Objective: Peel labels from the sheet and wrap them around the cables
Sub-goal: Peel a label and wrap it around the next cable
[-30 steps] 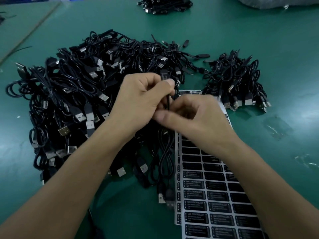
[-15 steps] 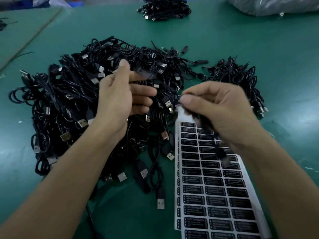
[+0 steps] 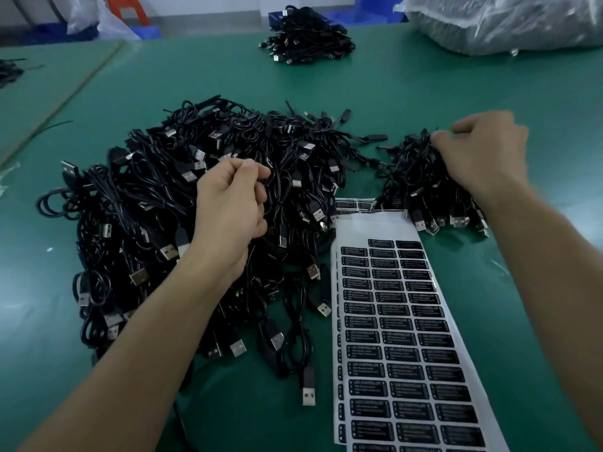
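Cables [image 3: 156,207], black with silver USB plugs, lie in a large heap [image 3: 124,230] on the left half of the green table [image 3: 424,93]. They are so tangled that single leads can scarcely be followed. The person's left forearm covers the near middle of that heap. A smaller heap [image 3: 414,184] sits to the right, part of its right side hidden under the right hand.

The label sheet [image 3: 401,337] lies between the two heaps and runs toward the viewer, where the bottom edge of the view cuts it off. Its far end is tucked under the plugs of the smaller heap. The black labels stand in three columns below a strip of bare white backing. Only the words LED CONTROLLER can be read; the finer print is too small. One loose plug [image 3: 308,391] lies just left of the sheet.

Farther off, a third pile of cables [image 3: 306,37] rests near the table's far edge. A clear plastic bag [image 3: 509,21] with dark contents sits at the far right, and blue bins [image 3: 362,15] stand behind.

The left hand [image 3: 231,203] rests on the large heap with its fingers curled in and the thumb against the forefinger. Whether a strand is pinched there cannot be told. The right hand [image 3: 483,151] is blurred, its fingers bent down onto the top of the smaller heap, and whether it grips a cable cannot be told.
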{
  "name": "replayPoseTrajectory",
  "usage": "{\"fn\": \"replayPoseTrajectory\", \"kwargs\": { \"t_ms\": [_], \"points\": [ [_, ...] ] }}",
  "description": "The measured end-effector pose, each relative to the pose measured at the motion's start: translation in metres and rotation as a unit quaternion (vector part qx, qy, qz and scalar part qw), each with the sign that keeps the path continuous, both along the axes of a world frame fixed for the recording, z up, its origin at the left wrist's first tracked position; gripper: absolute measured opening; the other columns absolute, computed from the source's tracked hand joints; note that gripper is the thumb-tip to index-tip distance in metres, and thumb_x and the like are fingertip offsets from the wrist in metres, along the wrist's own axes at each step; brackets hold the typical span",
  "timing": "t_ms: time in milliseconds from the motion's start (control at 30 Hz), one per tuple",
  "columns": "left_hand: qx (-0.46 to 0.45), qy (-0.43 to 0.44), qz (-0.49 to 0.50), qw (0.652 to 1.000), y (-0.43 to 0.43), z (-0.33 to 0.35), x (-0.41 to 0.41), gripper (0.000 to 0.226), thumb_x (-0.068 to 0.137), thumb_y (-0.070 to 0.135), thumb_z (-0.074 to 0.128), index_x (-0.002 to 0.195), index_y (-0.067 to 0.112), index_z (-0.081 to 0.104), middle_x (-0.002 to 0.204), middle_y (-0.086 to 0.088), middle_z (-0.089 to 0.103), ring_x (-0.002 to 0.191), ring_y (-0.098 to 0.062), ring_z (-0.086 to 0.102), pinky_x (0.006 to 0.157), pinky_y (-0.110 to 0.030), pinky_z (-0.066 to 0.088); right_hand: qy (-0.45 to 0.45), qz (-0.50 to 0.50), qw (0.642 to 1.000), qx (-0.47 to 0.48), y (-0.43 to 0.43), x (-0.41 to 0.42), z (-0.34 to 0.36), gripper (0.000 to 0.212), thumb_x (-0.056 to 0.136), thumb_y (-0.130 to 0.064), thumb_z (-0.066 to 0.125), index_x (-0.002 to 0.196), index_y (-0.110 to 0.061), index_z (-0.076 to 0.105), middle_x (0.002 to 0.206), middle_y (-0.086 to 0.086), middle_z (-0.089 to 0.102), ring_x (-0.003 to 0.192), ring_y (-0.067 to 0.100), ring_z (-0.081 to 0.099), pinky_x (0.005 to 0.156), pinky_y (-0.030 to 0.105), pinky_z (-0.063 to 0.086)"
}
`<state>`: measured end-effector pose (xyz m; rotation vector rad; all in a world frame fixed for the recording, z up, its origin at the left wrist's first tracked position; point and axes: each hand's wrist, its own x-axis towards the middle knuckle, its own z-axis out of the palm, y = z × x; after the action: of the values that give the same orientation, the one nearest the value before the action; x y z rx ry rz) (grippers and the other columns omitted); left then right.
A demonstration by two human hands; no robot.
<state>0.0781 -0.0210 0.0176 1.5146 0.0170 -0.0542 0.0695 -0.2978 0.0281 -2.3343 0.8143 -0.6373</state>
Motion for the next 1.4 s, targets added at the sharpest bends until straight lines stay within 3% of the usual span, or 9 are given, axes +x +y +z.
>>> {"fn": "replayPoseTrajectory", "kwargs": {
  "t_ms": [100,200,333,500,800,1000,1133,1300,1400],
  "points": [
    [0.008,0.006,0.001,1.000,0.000,-0.001,0.001,0.027,0.106,0.015,0.044,0.085,0.014,0.061,0.054,0.009,0.048,0.040,-0.004,0.032,0.035,-0.018,0.025,0.008,0.006,0.992,-0.124,0.020,-0.009,0.005,0.040,0.094,-0.035,0.058,0.125,-0.011,0.065,0.127,0.020,0.058,0.124,0.039,0.045,0.103,0.041,0.037],
    [0.012,0.010,0.002,1.000,-0.001,-0.003,0.002,0.027,0.106,0.015,0.043,0.086,0.014,0.061,0.054,0.009,0.047,0.040,-0.004,0.031,0.035,-0.018,0.025,-0.024,0.103,0.978,-0.178,0.056,-0.012,0.011,0.024,0.095,-0.031,0.059,0.109,-0.018,0.073,0.109,0.014,0.067,0.106,0.032,0.059,0.092,0.035,0.045],
    [0.011,0.012,0.008,1.000,-0.001,-0.004,0.003,0.025,0.106,0.014,0.042,0.089,0.014,0.059,0.055,0.008,0.043,0.043,-0.006,0.029,0.036,-0.020,0.024,0.038,0.261,0.962,-0.074,0.113,-0.007,0.003,0.020,0.097,-0.026,0.059,0.092,-0.016,0.076,0.079,-0.005,0.068,0.070,0.012,0.066,0.070,0.028,0.056],
    [0.001,0.010,0.014,1.000,-0.002,-0.006,0.005,0.024,0.107,0.017,0.041,0.090,0.013,0.057,0.053,0.008,0.037,0.042,-0.006,0.026,0.034,-0.018,0.023,0.090,0.229,0.968,-0.043,0.147,0.015,-0.018,0.041,0.099,-0.044,0.053,0.086,-0.007,0.065,0.082,0.008,0.062,0.085,0.031,0.061,0.070,0.036,0.052],
    [0.008,0.011,0.016,1.000,-0.003,-0.009,0.006,0.023,0.106,0.016,0.042,0.090,0.014,0.058,0.054,0.008,0.036,0.041,-0.006,0.025,0.035,-0.019,0.024,0.004,0.200,0.975,0.096,0.145,0.004,-0.017,0.021,0.088,-0.020,0.063,0.090,-0.001,0.073,0.079,0.017,0.072,0.076,0.032,0.067,0.074,0.042,0.058],
    [-0.034,0.021,0.031,0.999,-0.003,-0.008,0.005,0.031,0.108,0.028,0.039,0.083,0.016,0.053,0.052,0.010,0.035,0.040,-0.005,0.025,0.035,-0.016,0.022,0.086,0.218,0.963,-0.135,0.162,-0.020,-0.024,0.049,0.085,-0.065,0.060,0.089,-0.016,0.064,0.095,0.004,0.060,0.100,0.029,0.057,0.082,0.042,0.048],
    [-0.037,0.017,0.039,0.998,-0.002,-0.008,0.005,0.036,0.108,0.032,0.038,0.077,0.018,0.049,0.052,0.010,0.034,0.039,-0.005,0.025,0.035,-0.016,0.020,0.094,0.257,0.942,-0.193,0.178,-0.024,-0.026,0.034,0.090,-0.044,0.063,0.079,-0.018,0.046,0.100,0.005,0.053,0.110,0.030,0.050,0.081,0.037,0.032],
    [-0.055,0.018,0.032,0.998,-0.001,-0.007,0.004,0.038,0.108,0.033,0.039,0.075,0.018,0.049,0.051,0.011,0.033,0.041,-0.006,0.024,0.035,-0.018,0.020,0.056,0.278,0.953,0.104,0.167,-0.023,-0.015,0.040,0.087,-0.025,0.062,0.055,-0.011,0.042,0.058,0.002,0.045,0.060,0.022,0.046,0.056,0.031,0.036],
    [-0.043,0.009,0.004,0.999,0.002,-0.006,0.004,0.040,0.105,0.039,0.046,0.070,0.020,0.048,0.051,0.011,0.031,0.041,-0.006,0.025,0.035,-0.018,0.022,-0.039,0.261,0.915,0.304,0.156,-0.026,-0.001,0.034,0.089,-0.023,0.064,0.059,-0.010,0.054,0.054,-0.010,0.051,0.054,0.008,0.049,0.061,0.028,0.047]
  ]
}}
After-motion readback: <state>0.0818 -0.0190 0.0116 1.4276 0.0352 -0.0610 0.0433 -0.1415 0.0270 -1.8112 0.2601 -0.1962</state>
